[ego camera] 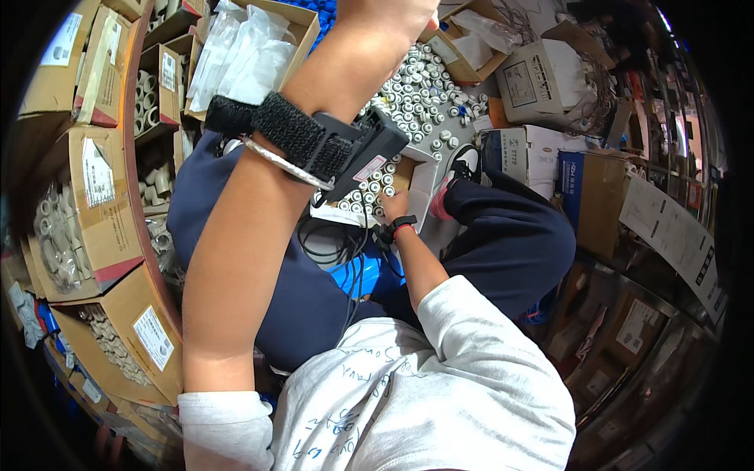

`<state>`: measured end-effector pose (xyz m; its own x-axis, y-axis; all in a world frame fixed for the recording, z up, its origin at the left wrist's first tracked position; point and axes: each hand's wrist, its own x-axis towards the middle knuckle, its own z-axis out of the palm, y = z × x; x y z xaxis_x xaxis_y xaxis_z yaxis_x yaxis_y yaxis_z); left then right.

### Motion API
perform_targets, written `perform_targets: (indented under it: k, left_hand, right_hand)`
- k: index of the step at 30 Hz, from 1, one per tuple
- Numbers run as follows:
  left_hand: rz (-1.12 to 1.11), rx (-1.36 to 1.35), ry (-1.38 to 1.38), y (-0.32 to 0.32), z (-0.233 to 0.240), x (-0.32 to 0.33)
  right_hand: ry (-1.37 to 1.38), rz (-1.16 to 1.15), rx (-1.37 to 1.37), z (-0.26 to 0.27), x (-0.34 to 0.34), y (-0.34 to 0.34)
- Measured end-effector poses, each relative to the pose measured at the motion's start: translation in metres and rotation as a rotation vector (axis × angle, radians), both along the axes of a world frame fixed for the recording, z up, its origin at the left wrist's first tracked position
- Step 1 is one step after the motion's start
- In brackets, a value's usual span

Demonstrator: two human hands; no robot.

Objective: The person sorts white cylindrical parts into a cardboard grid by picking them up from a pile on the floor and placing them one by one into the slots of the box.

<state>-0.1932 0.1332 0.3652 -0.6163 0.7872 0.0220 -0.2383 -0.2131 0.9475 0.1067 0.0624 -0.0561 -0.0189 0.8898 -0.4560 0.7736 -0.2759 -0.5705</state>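
Note:
My left arm, with a black strapped device on the wrist, reaches up across the view; my left hand (419,13) is cut by the top edge and what it holds, if anything, is hidden. Lower down, my right hand (396,205) is inside an open white cardboard box (423,191), its fingers down at white round plastic fittings (374,187) standing close together. Whether it grips one cannot be told. Beyond the box, a pile of similar white plastic fittings (419,88) lies loose on the grey floor, partly behind my left forearm.
Cardboard boxes of pipe fittings (150,100) fill shelves on the left. An open carton of clear plastic bags (300,35) stands at the upper left, another carton (465,65) at the upper right. Black cables (330,253) hang near my lap. Closed boxes (530,153) and shelving are at right.

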Motion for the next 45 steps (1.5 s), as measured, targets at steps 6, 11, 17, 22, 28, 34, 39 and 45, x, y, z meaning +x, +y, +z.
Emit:
perform_targets:
  k: [6,11,17,22,28,34,39,45]
  left_hand:
    - [0.025,-0.009,-0.029,0.003,-0.001,0.002]
    - [0.037,-0.023,0.02,0.004,0.0,0.0]
    - [0.049,-0.049,0.031,0.003,0.003,0.001]
    - [0.034,-0.016,0.039,0.002,0.003,0.001]
    - [0.022,-0.029,0.028,0.001,0.005,0.003]
    - [0.011,-0.011,0.02,0.0,0.004,0.003]
    - [0.012,-0.016,0.03,-0.001,0.006,0.004]
    - [-0.006,-0.033,0.007,-0.002,0.011,0.004]
  right_hand:
    - [-0.013,-0.034,-0.074,-0.019,0.006,0.001]
    - [-0.019,-0.033,-0.066,-0.021,0.004,0.001]
    - [-0.027,-0.006,0.001,-0.018,0.004,0.0]
    - [-0.04,0.02,0.012,-0.009,-0.001,0.001]
    - [-0.04,0.031,-0.045,0.011,-0.006,0.003]
    - [-0.105,0.07,-0.04,0.012,-0.007,0.005]
    - [-0.127,0.117,-0.088,0.019,-0.008,0.007]
    - [-0.181,0.091,-0.036,0.01,-0.009,0.005]
